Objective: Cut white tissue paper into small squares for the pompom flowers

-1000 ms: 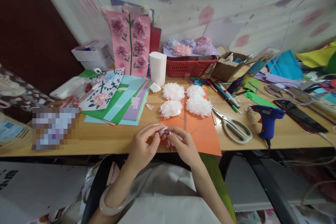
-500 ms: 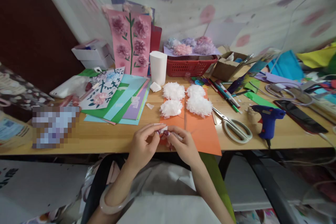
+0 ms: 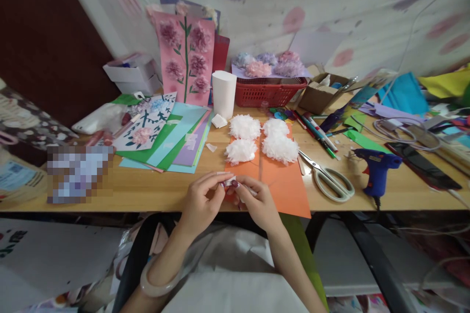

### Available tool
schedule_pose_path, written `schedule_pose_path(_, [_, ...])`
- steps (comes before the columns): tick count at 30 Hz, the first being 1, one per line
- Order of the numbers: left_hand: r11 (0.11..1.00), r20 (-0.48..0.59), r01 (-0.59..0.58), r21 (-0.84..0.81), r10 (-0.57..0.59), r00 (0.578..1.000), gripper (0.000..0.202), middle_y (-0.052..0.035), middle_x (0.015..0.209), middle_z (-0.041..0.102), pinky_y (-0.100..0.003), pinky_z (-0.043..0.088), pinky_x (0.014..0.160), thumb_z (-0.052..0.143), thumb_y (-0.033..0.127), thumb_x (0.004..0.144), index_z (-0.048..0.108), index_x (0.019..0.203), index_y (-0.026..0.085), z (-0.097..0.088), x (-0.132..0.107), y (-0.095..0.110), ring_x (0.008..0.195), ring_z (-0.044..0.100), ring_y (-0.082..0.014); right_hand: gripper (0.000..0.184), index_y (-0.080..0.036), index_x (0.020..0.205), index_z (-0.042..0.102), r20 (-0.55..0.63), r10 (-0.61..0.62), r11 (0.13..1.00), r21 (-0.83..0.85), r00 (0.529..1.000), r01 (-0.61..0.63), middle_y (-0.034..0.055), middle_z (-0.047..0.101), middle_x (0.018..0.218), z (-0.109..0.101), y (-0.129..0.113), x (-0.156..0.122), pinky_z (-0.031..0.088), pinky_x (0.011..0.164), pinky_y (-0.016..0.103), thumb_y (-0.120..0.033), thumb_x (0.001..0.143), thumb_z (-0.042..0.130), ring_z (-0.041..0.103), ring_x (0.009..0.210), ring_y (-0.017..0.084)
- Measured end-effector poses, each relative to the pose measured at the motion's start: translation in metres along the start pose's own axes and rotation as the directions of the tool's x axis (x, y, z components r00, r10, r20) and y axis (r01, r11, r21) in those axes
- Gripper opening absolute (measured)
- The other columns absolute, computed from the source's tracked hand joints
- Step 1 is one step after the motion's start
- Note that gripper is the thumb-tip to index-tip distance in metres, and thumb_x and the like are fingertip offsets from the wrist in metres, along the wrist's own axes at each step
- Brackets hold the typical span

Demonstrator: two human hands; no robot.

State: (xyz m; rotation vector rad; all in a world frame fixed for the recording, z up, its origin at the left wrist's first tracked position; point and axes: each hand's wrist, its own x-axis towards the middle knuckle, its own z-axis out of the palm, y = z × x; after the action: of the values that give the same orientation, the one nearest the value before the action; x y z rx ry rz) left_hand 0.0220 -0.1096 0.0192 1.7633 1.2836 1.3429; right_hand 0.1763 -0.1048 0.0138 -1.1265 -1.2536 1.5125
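Both hands meet over the front edge of the table. My left hand [image 3: 203,201] and my right hand [image 3: 258,203] pinch a small piece of white tissue paper [image 3: 230,181] between their fingertips, and most of it is hidden by the fingers. Just beyond and partly beneath them lies an orange card [image 3: 288,193] with a crease down its middle. Several fluffy white paper flowers [image 3: 245,128] rest in two columns on the card's far part. White-handled scissors [image 3: 332,183] lie to the right of the card.
A blue glue gun [image 3: 378,171] stands near a phone [image 3: 422,164] at the right. Markers [image 3: 317,132] lie behind the scissors. At the back are a tissue roll [image 3: 223,95] and a red basket [image 3: 268,93]. Coloured paper sheets [image 3: 176,154] are stacked to the left.
The right thumb has shifted slightly over the white paper, covering more of it. The whole view has moved a little; the things on the table stay in place.
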Motion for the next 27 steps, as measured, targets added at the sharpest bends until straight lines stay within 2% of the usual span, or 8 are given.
schedule_pose_path(3, [1.0, -0.002, 0.012, -0.013, -0.012, 1.0, 0.03, -0.0075, 0.101, 0.08, -0.033, 0.061, 0.083, 0.052, 0.012, 0.086, 0.079, 0.096, 0.02, 0.0, 0.0, 0.0, 0.095, 0.074, -0.0218, 0.033, -0.018, 0.092, 0.072, -0.004, 0.004, 1.0, 0.002, 1.0, -0.004, -0.0027, 0.057, 0.059, 0.001, -0.001, 0.0, 0.042, 0.05, 0.021, -0.049, 0.083, 0.066, 0.049, 0.052, 0.01])
schedule_pose_path(7, [0.984, 0.015, 0.128, -0.12, -0.127, 0.992, 0.026, -0.0075, 0.104, 0.08, -0.033, 0.06, 0.087, 0.056, 0.016, 0.085, 0.079, 0.096, 0.02, -0.001, 0.0, -0.001, 0.098, 0.074, -0.0221, 0.032, -0.018, 0.086, 0.072, -0.012, 0.002, 1.0, 0.006, 1.0, -0.002, -0.0037, 0.053, 0.059, 0.001, -0.004, -0.001, 0.042, 0.05, 0.021, -0.05, 0.081, 0.068, 0.049, 0.052, 0.01])
schedule_pose_path(10, [0.967, 0.025, 0.192, -0.17, -0.191, 0.981, 0.024, -0.0086, 0.102, 0.081, -0.034, 0.062, 0.085, 0.058, 0.022, 0.086, 0.079, 0.097, 0.018, -0.004, 0.005, -0.002, 0.096, 0.076, -0.0228, 0.036, -0.019, 0.082, 0.07, -0.023, 0.003, 1.0, 0.013, 1.0, -0.003, -0.0017, 0.057, 0.064, 0.001, -0.003, 0.0, 0.043, 0.049, 0.021, -0.054, 0.08, 0.068, 0.05, 0.054, 0.01])
schedule_pose_path(14, [0.967, -0.016, 0.2, -0.158, -0.205, 0.979, 0.026, -0.0102, 0.097, 0.082, -0.035, 0.063, 0.082, 0.061, 0.03, 0.088, 0.078, 0.1, 0.016, -0.007, 0.011, -0.004, 0.09, 0.078, -0.0241, 0.042, -0.019, 0.082, 0.068, -0.041, 0.017, 1.0, 0.017, 0.999, -0.016, 0.0009, 0.063, 0.069, 0.001, -0.001, 0.002, 0.043, 0.048, 0.021, -0.06, 0.078, 0.069, 0.05, 0.054, 0.01])
schedule_pose_path(18, [0.988, -0.107, 0.136, -0.066, -0.143, 0.984, 0.02, -0.0082, 0.102, 0.081, -0.038, 0.059, 0.092, 0.065, 0.026, 0.084, 0.08, 0.096, 0.021, -0.012, 0.015, -0.005, 0.097, 0.075, -0.0241, 0.044, -0.019, 0.081, 0.069, -0.041, 0.029, 1.0, 0.007, 0.999, -0.028, 0.0002, 0.061, 0.066, 0.0, -0.001, 0.002, 0.043, 0.049, 0.022, -0.062, 0.077, 0.07, 0.051, 0.054, 0.011])
schedule_pose_path(20, [0.993, -0.165, 0.115, -0.019, -0.117, 0.979, 0.019, -0.0073, 0.103, 0.081, -0.038, 0.056, 0.095, 0.065, 0.024, 0.083, 0.08, 0.095, 0.022, -0.022, 0.022, -0.009, 0.1, 0.074, -0.0236, 0.045, -0.018, 0.079, 0.069, -0.038, 0.035, 0.999, 0.003, 0.999, -0.035, -0.0003, 0.06, 0.063, 0.0, -0.001, 0.002, 0.042, 0.048, 0.022, -0.063, 0.076, 0.07, 0.05, 0.054, 0.011])
schedule_pose_path(23, [0.991, -0.251, 0.129, 0.025, -0.118, 0.961, 0.023, -0.0078, 0.104, 0.081, -0.036, 0.058, 0.091, 0.06, 0.025, 0.086, 0.078, 0.1, 0.019, -0.046, 0.045, -0.023, 0.097, 0.074, -0.0222, 0.048, -0.018, 0.078, 0.068, -0.036, 0.038, 0.999, 0.003, 0.999, -0.038, 0.0, 0.06, 0.064, 0.0, -0.003, 0.003, 0.041, 0.048, 0.021, -0.066, 0.074, 0.071, 0.049, 0.053, 0.01])
schedule_pose_path(27, [0.974, -0.27, 0.194, 0.114, -0.158, 0.95, 0.011, -0.0079, 0.091, 0.08, -0.036, 0.059, 0.083, 0.067, 0.022, 0.081, 0.076, 0.085, 0.017, -0.08, 0.082, -0.05, 0.087, 0.074, -0.023, 0.05, -0.018, 0.076, 0.066, -0.027, 0.034, 0.999, 0.002, 0.999, -0.034, -0.0016, 0.057, 0.059, 0.001, -0.002, 0.004, 0.039, 0.047, 0.022, -0.067, 0.074, 0.07, 0.047, 0.05, 0.01])
